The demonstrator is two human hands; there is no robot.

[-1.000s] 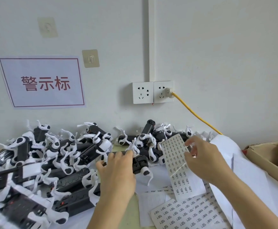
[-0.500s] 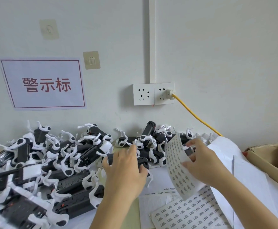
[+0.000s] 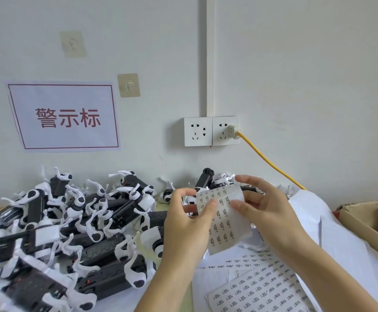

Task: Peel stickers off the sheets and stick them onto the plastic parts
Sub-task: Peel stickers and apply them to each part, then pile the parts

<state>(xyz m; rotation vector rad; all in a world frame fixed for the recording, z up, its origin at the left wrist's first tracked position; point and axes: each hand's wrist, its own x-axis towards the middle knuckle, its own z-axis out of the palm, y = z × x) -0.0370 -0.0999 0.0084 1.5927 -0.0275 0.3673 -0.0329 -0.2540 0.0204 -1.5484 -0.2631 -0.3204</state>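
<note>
I see both hands raised over the table, meeting at one sticker sheet [image 3: 223, 218]. The right hand [image 3: 268, 212] holds that sheet with its thumb pressed on the printed face and its fingers curled behind the top edge, so the sheet bows toward me. The left hand [image 3: 189, 221] comes in from the other side — its thumb lies on the sheet's left edge with the fingers curled close around it, pinching there; I cannot tell whether a single sticker is lifted under the thumb. The sheet hangs in the air above the table, in front of the pile of plastic parts [image 3: 71, 226], touching neither.

That pile fills the left half of the table: black bodies with white clips, heaped and tangled, running back to the wall and on behind the hands. Below the hands more sticker sheets [image 3: 260, 289] lie flat on white paper [image 3: 332, 239], rows of small printed labels facing up. To the right stands a cardboard box [image 3: 363, 224], only its near corner in view.

On the wall a white sign [image 3: 64, 117] with a red border and red characters hangs above the pile. Right of it sits a double wall socket [image 3: 211, 131], with a plug in its right half and a yellow cable [image 3: 271, 165] running down to the right — it drops behind the white paper.
</note>
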